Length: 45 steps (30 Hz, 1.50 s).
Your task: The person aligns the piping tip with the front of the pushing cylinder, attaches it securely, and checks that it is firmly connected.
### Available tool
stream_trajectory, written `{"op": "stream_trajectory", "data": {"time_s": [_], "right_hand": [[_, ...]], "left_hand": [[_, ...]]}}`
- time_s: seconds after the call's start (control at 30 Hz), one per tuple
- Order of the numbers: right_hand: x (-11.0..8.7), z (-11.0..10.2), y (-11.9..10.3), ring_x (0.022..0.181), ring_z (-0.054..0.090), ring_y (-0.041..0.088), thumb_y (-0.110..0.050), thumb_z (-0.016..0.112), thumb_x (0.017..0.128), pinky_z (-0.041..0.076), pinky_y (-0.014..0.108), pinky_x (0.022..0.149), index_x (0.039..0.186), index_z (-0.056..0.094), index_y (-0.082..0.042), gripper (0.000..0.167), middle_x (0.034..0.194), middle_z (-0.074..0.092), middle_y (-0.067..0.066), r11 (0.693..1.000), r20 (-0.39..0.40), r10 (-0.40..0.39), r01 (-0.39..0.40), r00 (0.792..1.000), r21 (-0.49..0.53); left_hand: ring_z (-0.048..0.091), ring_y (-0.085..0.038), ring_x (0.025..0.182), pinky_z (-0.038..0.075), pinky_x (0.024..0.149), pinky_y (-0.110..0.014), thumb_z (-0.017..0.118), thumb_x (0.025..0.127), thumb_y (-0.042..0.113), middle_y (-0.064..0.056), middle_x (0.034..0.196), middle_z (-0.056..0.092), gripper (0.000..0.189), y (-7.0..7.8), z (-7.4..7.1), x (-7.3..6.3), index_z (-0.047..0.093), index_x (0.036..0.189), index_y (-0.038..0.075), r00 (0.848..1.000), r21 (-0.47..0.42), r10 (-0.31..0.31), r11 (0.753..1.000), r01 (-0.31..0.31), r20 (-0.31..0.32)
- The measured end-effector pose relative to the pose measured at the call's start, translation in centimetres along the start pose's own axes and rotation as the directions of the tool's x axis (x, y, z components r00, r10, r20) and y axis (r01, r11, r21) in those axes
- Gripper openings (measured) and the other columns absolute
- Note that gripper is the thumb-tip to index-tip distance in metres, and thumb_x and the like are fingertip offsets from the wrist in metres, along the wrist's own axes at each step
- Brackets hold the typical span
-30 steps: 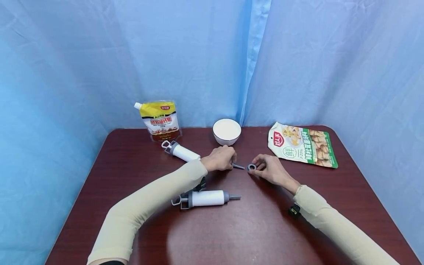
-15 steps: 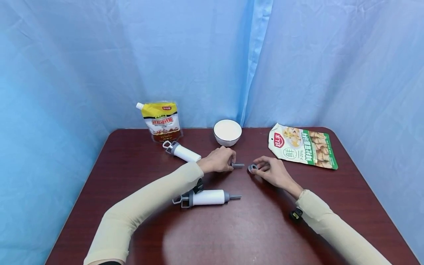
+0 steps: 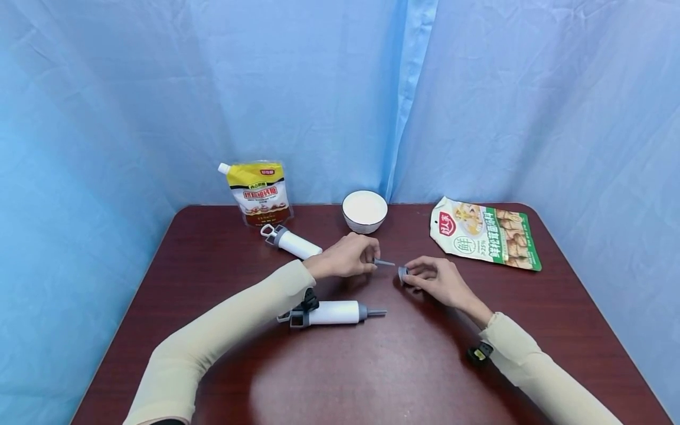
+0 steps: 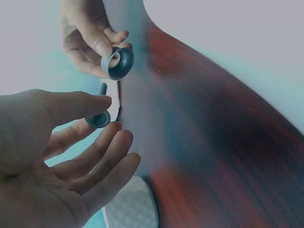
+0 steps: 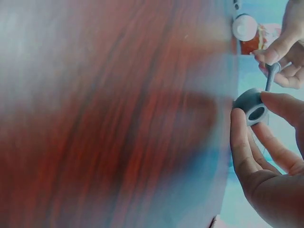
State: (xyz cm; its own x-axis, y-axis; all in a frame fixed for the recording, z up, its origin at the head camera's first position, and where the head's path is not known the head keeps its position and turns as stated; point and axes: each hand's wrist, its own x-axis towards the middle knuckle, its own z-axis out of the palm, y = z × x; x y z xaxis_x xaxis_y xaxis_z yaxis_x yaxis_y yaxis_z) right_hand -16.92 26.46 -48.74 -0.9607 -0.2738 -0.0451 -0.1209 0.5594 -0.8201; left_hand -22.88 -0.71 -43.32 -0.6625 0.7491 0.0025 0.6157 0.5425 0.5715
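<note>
In the head view my left hand (image 3: 347, 258) pinches a slim grey nozzle (image 3: 385, 262) between thumb and fingers. Its round flared base (image 4: 99, 120) shows in the left wrist view, with the thin tube pointing towards the other hand. My right hand (image 3: 440, 282) holds a grey ring-shaped cap (image 3: 402, 275) by its rim. In the right wrist view the hole through the cap (image 5: 250, 106) shows between thumb and forefinger. Nozzle tip and cap are close together but apart in the head view. Both are above the dark red table (image 3: 340, 366).
A white syringe-like tube with grey ends (image 3: 333, 313) lies in front of my left hand. A similar white tube (image 3: 298, 245) lies behind it, partly covered. At the back stand a spouted pouch (image 3: 258, 193) and a white bowl (image 3: 365, 211); a green-and-white packet (image 3: 486, 233) lies right.
The right hand has turned the cap from facing up to nearly edge-on, shifting slightly towards the front. The left hand has tilted the nozzle a little. Both hands keep their holds.
</note>
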Motion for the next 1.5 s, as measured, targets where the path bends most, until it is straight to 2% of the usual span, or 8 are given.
{"op": "stream_trajectory", "data": {"time_s": [0.2,0.33,0.47,0.6,0.8,1.13,1.37,1.5], "right_hand": [[-0.7,0.2,-0.7,0.095,0.079,0.029,-0.027,0.076,0.097,0.06,0.026,0.082,0.124,0.07,-0.009,0.033,0.109,0.078,0.016,0.99,-0.003,0.0,0.0,1.0,0.143],[-1.1,0.6,-1.2,0.099,0.078,0.033,-0.02,0.074,0.098,0.062,0.031,0.084,0.127,0.067,-0.003,0.034,0.116,0.074,0.02,0.969,-0.015,-0.012,0.015,1.0,0.247],[-1.2,1.1,-1.7,0.099,0.078,0.03,-0.014,0.072,0.099,0.063,0.031,0.084,0.129,0.064,0.003,0.035,0.117,0.073,0.021,0.946,-0.012,-0.046,0.048,0.999,0.321],[-1.4,1.5,-2.4,0.1,0.078,0.024,-0.01,0.07,0.1,0.062,0.03,0.085,0.131,0.061,0.006,0.036,0.117,0.072,0.015,0.925,0.004,-0.07,0.063,0.998,0.375],[-1.7,2.2,-3.6,0.101,0.078,0.022,-0.009,0.071,0.099,0.062,0.03,0.086,0.131,0.061,0.005,0.037,0.115,0.073,0.006,0.906,0.023,-0.08,0.063,0.997,0.419],[-1.9,2.9,-4.8,0.099,0.076,0.01,-0.009,0.072,0.098,0.061,0.028,0.088,0.13,0.062,0.004,0.036,0.114,0.074,-0.003,0.883,0.024,-0.091,0.069,0.996,0.464],[-1.9,3.1,-5.3,0.099,0.075,0.011,-0.009,0.072,0.098,0.061,0.027,0.087,0.13,0.062,0.004,0.036,0.114,0.073,-0.002,0.882,0.028,-0.099,0.074,0.995,0.466],[-1.8,3.1,-5.5,0.099,0.075,0.012,-0.01,0.073,0.098,0.06,0.026,0.087,0.13,0.063,0.002,0.036,0.114,0.074,-0.002,0.891,0.024,-0.099,0.077,0.995,0.448]], "left_hand": [[0.069,-0.012,0.085,0.054,0.077,-0.022,0.076,0.095,0.015,-0.003,0.09,0.076,0.015,0.4,-0.7,-1.1,0.073,0.107,0.008,0.998,-0.033,0.004,0.999,-0.006,-0.057],[0.069,-0.01,0.083,0.055,0.076,-0.02,0.076,0.095,0.016,-0.003,0.091,0.075,0.016,0.7,-0.7,-1.8,0.073,0.108,0.008,0.998,-0.08,0.003,0.997,-0.008,-0.069],[0.068,-0.009,0.082,0.056,0.076,-0.02,0.076,0.095,0.016,-0.002,0.09,0.074,0.017,1.2,-0.6,-2.6,0.072,0.109,0.008,0.998,-0.125,0.003,0.992,-0.012,-0.07],[0.069,-0.011,0.083,0.061,0.079,-0.029,0.076,0.095,0.014,-0.004,0.091,0.075,0.016,1.7,-0.6,-3.2,0.072,0.109,0.007,0.997,-0.164,0.021,0.986,-0.033,-0.074],[0.07,-0.011,0.083,0.062,0.079,-0.033,0.077,0.094,0.011,-0.004,0.092,0.076,0.014,2.2,-0.6,-3.9,0.072,0.107,0.007,0.996,-0.179,0.044,0.982,-0.057,-0.081],[0.071,-0.006,0.083,0.059,0.076,-0.021,0.078,0.094,0.013,-0.001,0.093,0.076,0.018,2.9,0.0,-4.5,0.07,0.109,0.01,0.991,-0.193,0.06,0.978,-0.083,-0.124],[0.072,-0.007,0.084,0.061,0.078,-0.025,0.081,0.091,0.012,0.0,0.093,0.076,0.021,2.8,0.4,-4.7,0.066,0.107,0.008,0.982,-0.236,0.049,0.967,-0.092,-0.18],[0.071,-0.005,0.083,0.061,0.078,-0.027,0.081,0.091,0.013,0.001,0.092,0.076,0.018,2.9,0.3,-4.7,0.068,0.103,0.009,0.981,-0.235,0.049,0.967,-0.093,-0.186]]}}
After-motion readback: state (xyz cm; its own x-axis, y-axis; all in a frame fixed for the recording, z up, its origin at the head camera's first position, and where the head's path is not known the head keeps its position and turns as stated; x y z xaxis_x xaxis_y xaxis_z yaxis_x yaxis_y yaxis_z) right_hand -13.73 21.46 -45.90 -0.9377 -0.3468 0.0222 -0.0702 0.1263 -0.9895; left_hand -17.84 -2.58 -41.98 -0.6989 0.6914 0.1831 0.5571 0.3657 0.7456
